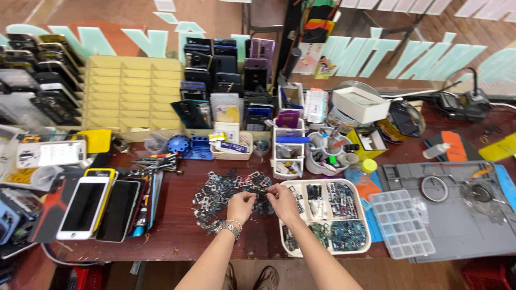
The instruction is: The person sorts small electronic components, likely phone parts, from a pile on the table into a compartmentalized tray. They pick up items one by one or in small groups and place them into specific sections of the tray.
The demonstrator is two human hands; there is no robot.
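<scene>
My left hand (241, 204), with a metal bracelet at the wrist, and my right hand (281, 200) meet over the dark wooden table, fingertips pinched together on a small dark part (262, 192) between them. Just behind and left of them lies a spread pile of small dark metal frames and parts (220, 190). To the right of my right hand sits a white divided tray (324, 252) with several compartments of small dark and bluish parts.
A row of phones (102, 207) lies at the left. A clear compartment box (402, 223) and a grey work mat (457, 215) lie right. Behind stand a yellow slotted rack (131, 91), standing phones, white baskets (287, 150) and tool cups.
</scene>
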